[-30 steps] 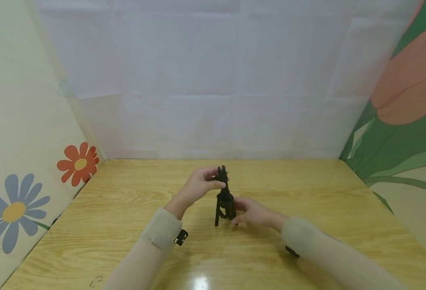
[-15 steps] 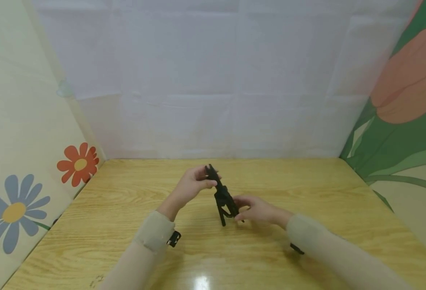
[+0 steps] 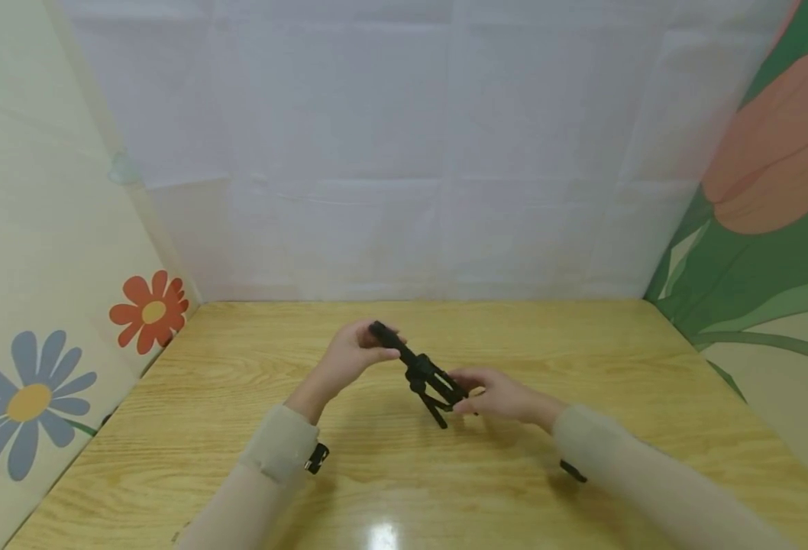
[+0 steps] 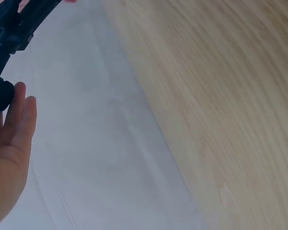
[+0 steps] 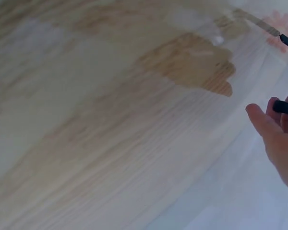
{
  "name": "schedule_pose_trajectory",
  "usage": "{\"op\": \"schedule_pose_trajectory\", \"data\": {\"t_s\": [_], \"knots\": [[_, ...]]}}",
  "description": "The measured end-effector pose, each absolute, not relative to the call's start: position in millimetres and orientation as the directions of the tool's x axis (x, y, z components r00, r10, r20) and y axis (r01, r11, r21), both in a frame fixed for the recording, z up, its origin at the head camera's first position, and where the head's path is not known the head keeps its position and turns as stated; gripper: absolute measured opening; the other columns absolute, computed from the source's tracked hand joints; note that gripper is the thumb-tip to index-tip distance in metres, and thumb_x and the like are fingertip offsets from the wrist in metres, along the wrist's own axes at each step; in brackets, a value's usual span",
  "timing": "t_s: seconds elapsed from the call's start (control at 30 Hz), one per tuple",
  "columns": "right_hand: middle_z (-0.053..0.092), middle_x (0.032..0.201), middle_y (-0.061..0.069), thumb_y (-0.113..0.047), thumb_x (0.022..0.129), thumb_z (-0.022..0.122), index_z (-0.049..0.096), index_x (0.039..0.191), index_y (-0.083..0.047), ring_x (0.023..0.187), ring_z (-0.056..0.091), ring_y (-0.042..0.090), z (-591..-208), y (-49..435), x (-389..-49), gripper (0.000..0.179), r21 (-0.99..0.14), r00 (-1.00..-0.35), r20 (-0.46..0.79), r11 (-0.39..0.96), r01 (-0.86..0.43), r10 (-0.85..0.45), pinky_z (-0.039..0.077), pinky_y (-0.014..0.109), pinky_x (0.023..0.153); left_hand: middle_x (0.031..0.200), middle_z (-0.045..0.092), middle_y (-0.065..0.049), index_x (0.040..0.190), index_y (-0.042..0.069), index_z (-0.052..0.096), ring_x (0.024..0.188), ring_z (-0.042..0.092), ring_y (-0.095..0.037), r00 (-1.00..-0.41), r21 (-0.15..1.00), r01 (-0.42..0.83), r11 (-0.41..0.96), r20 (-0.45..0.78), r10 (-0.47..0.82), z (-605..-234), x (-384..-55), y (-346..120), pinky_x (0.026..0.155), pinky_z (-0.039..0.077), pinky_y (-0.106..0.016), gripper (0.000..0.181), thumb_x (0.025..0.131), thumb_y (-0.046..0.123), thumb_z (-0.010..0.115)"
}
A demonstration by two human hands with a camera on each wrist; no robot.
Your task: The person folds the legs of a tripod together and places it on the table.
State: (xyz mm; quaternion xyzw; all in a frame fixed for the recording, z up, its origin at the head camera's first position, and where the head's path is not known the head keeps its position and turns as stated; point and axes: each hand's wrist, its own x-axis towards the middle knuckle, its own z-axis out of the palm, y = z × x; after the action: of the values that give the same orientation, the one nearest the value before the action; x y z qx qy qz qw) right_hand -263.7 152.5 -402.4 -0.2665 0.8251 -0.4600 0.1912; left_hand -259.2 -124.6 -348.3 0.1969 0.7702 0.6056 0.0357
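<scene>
A small black tripod (image 3: 418,370) leans left over the middle of the table, its legs spread to the lower right. Its upper end is held by my left hand (image 3: 340,355), with the thumb in front and the fingers behind. My right hand (image 3: 503,395) holds the leg end between thumb and fingers. One leg points down toward the wood, outside the right hand's grip. In the left wrist view the tripod's shaft (image 4: 20,28) rises from the fingers. The right wrist view catches only dark leg ends (image 5: 284,107) at its right edge, by the fingers.
The wood-grain table (image 3: 239,405) runs back to a white creased sheet (image 3: 376,153). Flower-printed panels stand at the left (image 3: 46,229) and right (image 3: 775,198). Black buckles hang from both wrist bands.
The tripod has gone from nearly upright to a strong leftward tilt. My left hand has carried its top left and slightly down, while my right hand has shifted slightly right with the legs.
</scene>
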Motion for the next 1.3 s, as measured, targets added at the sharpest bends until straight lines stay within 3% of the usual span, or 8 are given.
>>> {"op": "schedule_pose_trajectory", "data": {"t_s": [0.33, 0.63, 0.97, 1.3], "knots": [[0.055, 0.129, 0.018, -0.024, 0.094, 0.067, 0.046, 0.143, -0.001, 0.11, 0.053, 0.029, -397, 160, -263, 0.059, -0.844, -0.79, -0.053, 0.451, -0.292, -0.61, 0.047, 0.046, 0.09, 0.11, 0.068, -0.011, 0.116, 0.0, 0.064, 0.093, 0.064, -0.023, -0.956, 0.941, 0.185, 0.283, 0.106, 0.273, -355, -256, -134, 0.086, 0.053, -0.041, 0.034, 0.085, 0.007, 0.075], [0.046, 0.141, 0.027, -0.02, 0.097, 0.063, 0.044, 0.139, 0.01, 0.126, 0.046, 0.041, -398, 166, -267, 0.056, -0.874, -0.779, -0.051, 0.405, -0.269, -0.626, 0.042, 0.049, 0.101, 0.11, 0.064, -0.013, 0.114, 0.001, 0.066, 0.095, 0.063, -0.024, -0.97, 0.913, 0.125, 0.388, 0.03, 0.242, -363, -257, -142, 0.085, 0.052, -0.045, 0.036, 0.083, 0.015, 0.079], [0.052, 0.135, 0.026, -0.019, 0.097, 0.062, 0.048, 0.135, 0.012, 0.112, 0.059, 0.034, -394, 171, -268, 0.051, -0.875, -0.787, -0.069, 0.415, -0.247, -0.613, 0.047, 0.045, 0.096, 0.102, 0.065, -0.008, 0.107, 0.003, 0.069, 0.088, 0.062, -0.021, -0.969, 0.894, 0.097, 0.438, -0.016, 0.248, -374, -258, -143, 0.082, 0.051, -0.044, 0.03, 0.082, 0.015, 0.08], [0.061, 0.126, 0.022, -0.021, 0.097, 0.062, 0.061, 0.125, 0.006, 0.112, 0.059, 0.033, -393, 177, -271, 0.04, -0.861, -0.808, -0.067, 0.443, -0.249, -0.585, 0.048, 0.047, 0.094, 0.087, 0.066, -0.004, 0.097, 0.006, 0.071, 0.073, 0.057, -0.02, -0.958, 0.852, 0.141, 0.504, -0.012, 0.288, -383, -256, -142, 0.066, 0.048, -0.036, 0.021, 0.081, 0.014, 0.081]]}}
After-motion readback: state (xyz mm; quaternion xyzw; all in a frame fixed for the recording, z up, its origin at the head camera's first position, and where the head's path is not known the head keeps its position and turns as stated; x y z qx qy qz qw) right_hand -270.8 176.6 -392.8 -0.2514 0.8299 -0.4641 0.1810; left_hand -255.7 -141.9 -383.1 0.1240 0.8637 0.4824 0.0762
